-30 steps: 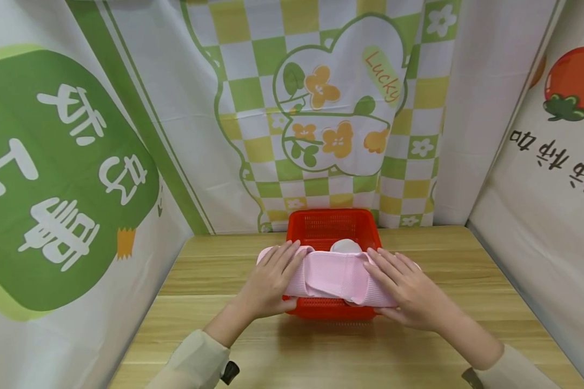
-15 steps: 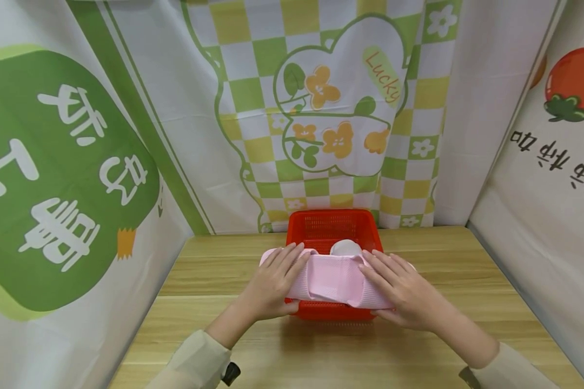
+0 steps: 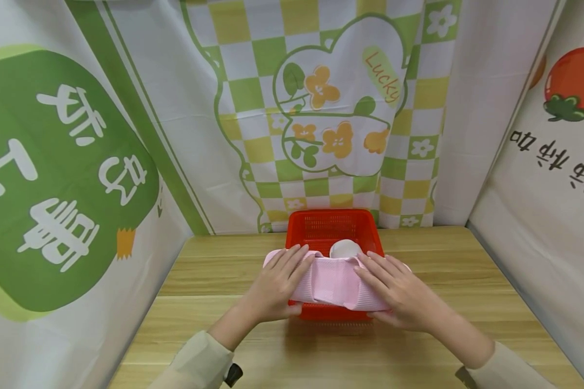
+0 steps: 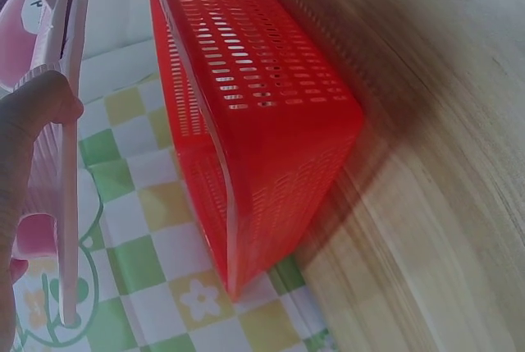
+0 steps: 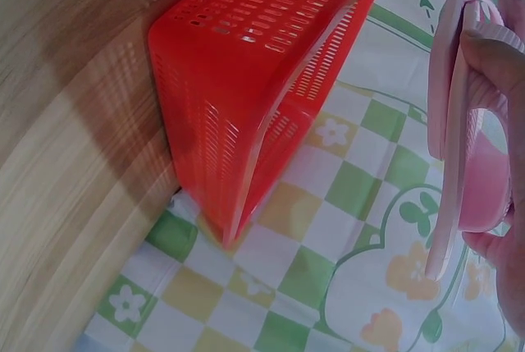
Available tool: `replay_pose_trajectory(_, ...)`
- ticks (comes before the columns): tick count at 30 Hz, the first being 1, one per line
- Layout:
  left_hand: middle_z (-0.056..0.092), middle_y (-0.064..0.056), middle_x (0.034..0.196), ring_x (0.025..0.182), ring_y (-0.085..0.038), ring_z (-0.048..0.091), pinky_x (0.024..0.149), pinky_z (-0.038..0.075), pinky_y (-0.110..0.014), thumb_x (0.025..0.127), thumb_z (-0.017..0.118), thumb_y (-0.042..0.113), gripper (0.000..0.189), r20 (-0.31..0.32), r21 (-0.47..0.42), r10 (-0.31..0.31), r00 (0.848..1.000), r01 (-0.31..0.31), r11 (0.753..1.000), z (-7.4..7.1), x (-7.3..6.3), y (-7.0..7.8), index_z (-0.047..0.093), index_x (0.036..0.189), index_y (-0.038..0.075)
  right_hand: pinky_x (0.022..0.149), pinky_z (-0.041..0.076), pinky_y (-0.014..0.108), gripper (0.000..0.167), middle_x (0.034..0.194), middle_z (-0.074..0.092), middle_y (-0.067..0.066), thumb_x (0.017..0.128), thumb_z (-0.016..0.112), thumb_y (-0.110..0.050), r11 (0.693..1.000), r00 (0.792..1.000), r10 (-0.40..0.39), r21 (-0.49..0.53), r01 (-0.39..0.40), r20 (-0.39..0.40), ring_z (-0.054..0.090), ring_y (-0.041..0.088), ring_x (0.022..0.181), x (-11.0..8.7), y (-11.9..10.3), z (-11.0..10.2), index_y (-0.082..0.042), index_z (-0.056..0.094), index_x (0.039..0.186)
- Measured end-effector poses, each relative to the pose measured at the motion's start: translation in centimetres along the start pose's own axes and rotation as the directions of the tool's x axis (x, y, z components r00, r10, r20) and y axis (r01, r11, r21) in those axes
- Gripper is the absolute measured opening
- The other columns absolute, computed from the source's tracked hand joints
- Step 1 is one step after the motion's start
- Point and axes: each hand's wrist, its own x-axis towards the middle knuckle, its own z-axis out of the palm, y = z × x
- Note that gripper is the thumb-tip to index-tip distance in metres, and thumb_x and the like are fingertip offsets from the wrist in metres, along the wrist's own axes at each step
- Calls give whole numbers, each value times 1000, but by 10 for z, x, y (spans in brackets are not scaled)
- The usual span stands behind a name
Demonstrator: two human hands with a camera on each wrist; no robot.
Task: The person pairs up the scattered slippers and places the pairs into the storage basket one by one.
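Over the red basket (image 3: 332,312), a pair of pink slippers is held level, one overlapping the other at the middle. My left hand (image 3: 278,282) grips the left slipper (image 3: 304,290), fingers laid over its ribbed strap and thumb along the near edge. Likewise, my right hand (image 3: 400,292) grips the right slipper (image 3: 370,296) across its strap. Both wrist views show the soles edge-on above the basket rim, with a thumb pressing the sole's side. A white rounded item (image 3: 345,248) sits in the basket, partly hidden behind the slippers.
The basket stands on a wooden table (image 3: 214,308), close to the checked cloth backdrop (image 3: 306,186). Printed cloth walls (image 3: 172,259) rise on both sides of the table.
My two hands have drawn slightly closer together, sliding the slippers further over each other and slightly toward me. The basket and the white item have stayed in place.
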Motion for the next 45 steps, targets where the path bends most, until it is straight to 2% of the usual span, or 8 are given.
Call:
replay_pose_trajectory(10, 42, -21, 145, 136, -36, 36, 109, 33, -49, 63, 78, 35, 97, 1, -7, 6, 1000, -6, 1000, -1, 2, 4, 38, 144, -1, 94, 42, 58, 97, 148, 39, 20, 64, 83, -33, 999, 999, -35, -8, 35, -40, 43, 39, 130, 2, -1, 2, -1, 40, 145)
replay_pose_trajectory(19, 42, -23, 145, 131, -37, 42, 107, 35, -48, 63, 76, 36, 97, -13, 27, 21, 1000, -20, 999, 1, 2, 6, 39, 143, -2, 96, 41, 57, 98, 149, 38, 20, 65, 82, -34, 999, 998, -52, -8, 52, -32, 40, 38, 131, 6, -3, 3, 0, 38, 146)
replay_pose_trajectory(28, 41, -22, 146, 137, -36, 36, 108, 34, -49, 63, 77, 37, 97, 10, 7, 28, 1000, -28, 1000, 0, 3, 8, 39, 144, -2, 98, 40, 56, 99, 148, 40, 20, 66, 84, -37, 998, 998, -62, 2, 62, -32, 41, 39, 132, 7, -3, 5, -1, 38, 146)
replay_pose_trajectory(45, 44, -21, 144, 132, -38, 42, 106, 36, -49, 64, 74, 35, 94, -6, 33, 43, 999, -43, 999, 2, 5, 12, 40, 143, -2, 98, 40, 56, 98, 148, 40, 20, 67, 84, -39, 998, 997, -69, -3, 69, -37, 41, 38, 132, 11, -7, 5, 0, 39, 145)
